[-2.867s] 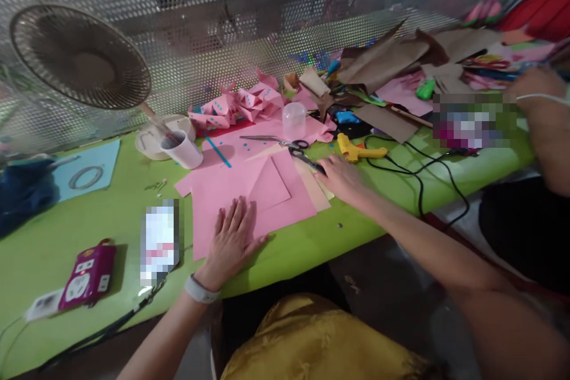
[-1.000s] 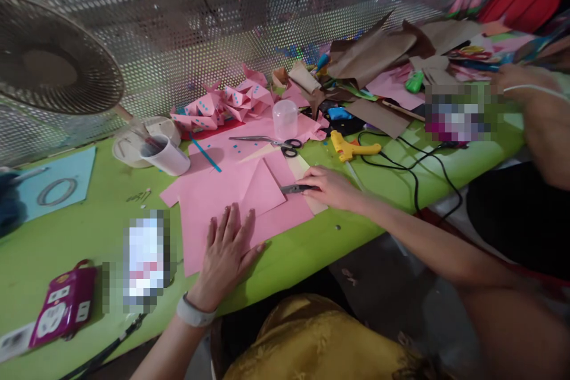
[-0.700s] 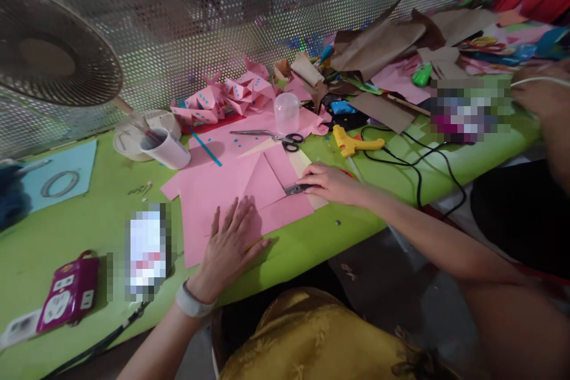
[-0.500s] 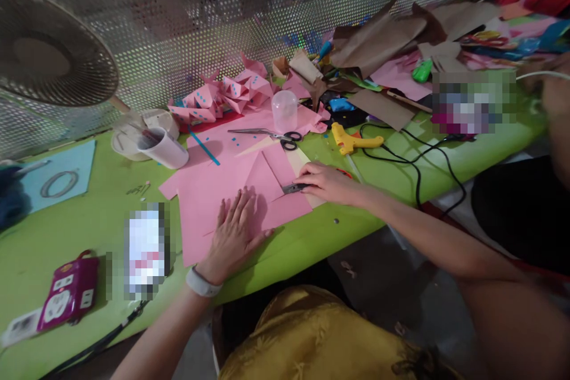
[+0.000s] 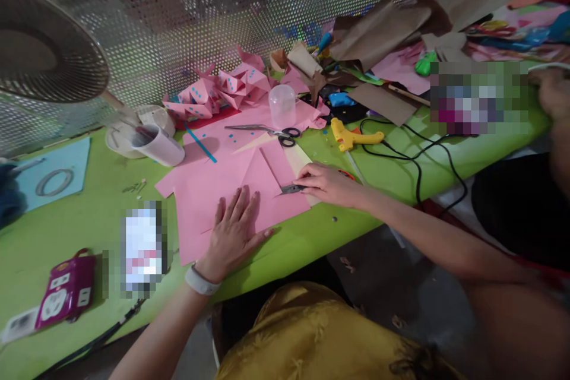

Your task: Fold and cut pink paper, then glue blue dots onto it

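Note:
My left hand [image 5: 234, 231] lies flat with spread fingers on a large pink sheet [image 5: 196, 190]. Closed round a small tool with a dark metal tip [image 5: 291, 189] and an orange part, perhaps scissors, my right hand [image 5: 325, 184] rests at the sheet's right side. The tip touches the paper near the lower end of a dark slanting line. Pale yellow paper [image 5: 299, 157] shows under the pink sheet. Just beyond lie black-handled scissors [image 5: 267, 129], with a clear plastic cup [image 5: 282, 107] behind them.
A yellow glue gun [image 5: 351, 135] with a black cord lies to the right. Folded pink paper shapes [image 5: 214, 92] and brown paper [image 5: 383, 29] are at the back. At left stand a fan [image 5: 44, 41] and a white cup [image 5: 162, 145]. Another person's hand [image 5: 554, 92] is at far right.
Both hands keep nearly the same place on the pink sheet. The view has shifted slightly, and the other person's hand at the far right looks a little different in position.

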A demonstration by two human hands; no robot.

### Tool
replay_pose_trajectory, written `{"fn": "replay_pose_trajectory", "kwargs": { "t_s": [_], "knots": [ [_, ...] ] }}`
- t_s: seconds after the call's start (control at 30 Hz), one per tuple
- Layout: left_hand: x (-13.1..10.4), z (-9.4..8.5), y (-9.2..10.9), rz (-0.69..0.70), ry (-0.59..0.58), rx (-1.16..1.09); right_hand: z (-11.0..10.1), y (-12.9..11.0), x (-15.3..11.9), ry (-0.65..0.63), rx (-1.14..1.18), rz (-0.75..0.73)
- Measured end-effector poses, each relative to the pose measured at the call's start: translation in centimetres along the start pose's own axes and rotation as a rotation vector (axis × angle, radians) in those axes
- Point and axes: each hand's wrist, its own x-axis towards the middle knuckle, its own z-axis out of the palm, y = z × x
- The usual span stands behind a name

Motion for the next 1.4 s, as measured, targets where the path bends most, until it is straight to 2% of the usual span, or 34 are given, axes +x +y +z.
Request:
{"fn": "replay_pose_trajectory", "kwargs": {
  "t_s": [0.2, 0.37, 0.53, 0.7, 0.9, 1.07, 1.23, 1.4],
  "knots": [
    [0.0, 0.0, 0.1, -0.002, -0.011, -0.006, 0.8, -0.8, 0.8, 0.023, -0.001, 0.017],
    [0.0, 0.1, 0.1, -0.005, 0.002, -0.018, 1.2, -0.7, 0.2, 0.069, 0.036, -0.026],
    [-0.1, 0.1, 0.1, -0.007, 0.001, -0.036, 1.6, -1.6, 0.2, 0.078, 0.006, 0.012],
    [-0.1, -0.1, 0.2, -0.013, -0.012, -0.034, 1.5, -2.8, 0.5, 0.062, -0.023, 0.013],
    [-0.1, 0.1, 0.2, -0.018, 0.021, -0.035, 1.3, -3.1, -0.2, 0.043, -0.053, 0.009],
    [-0.1, 0.1, 0.3, -0.021, 0.000, -0.034, 2.1, -3.7, 0.3, 0.086, -0.071, 0.000],
    [-0.1, 0.1, 0.3, -0.034, -0.019, -0.024, 1.9, -4.0, 0.2, 0.069, -0.081, -0.031],
    [-0.1, 0.0, 0.3, -0.040, -0.042, -0.038, 2.1, -4.5, 0.3, 0.074, -0.122, 0.017]
  ]
}}
